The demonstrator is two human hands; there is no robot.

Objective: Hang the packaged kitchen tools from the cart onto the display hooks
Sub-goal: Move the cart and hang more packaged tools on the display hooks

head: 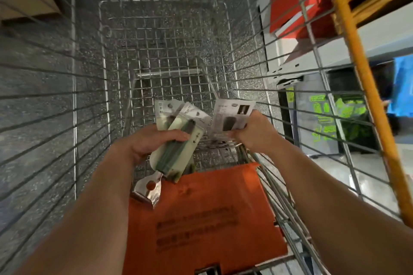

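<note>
I look down into a wire shopping cart [107,78]. My left hand [154,140] grips a bundle of packaged kitchen tools [176,143] with green handles on pale cards, fanned upward. A shiny metal tool end [148,190] sticks out below the bundle. My right hand [254,131] pinches the lower edge of another packaged tool [232,116], a white card with a dark handle, held just right of the bundle. No display hooks are in view.
The orange child-seat flap [201,219] of the cart lies below my hands. The cart's basket floor [169,51] shows grey ground through the mesh. Right of the cart stand a yellow rack post [362,87], a red box [297,0] and green-printed packaging [330,118].
</note>
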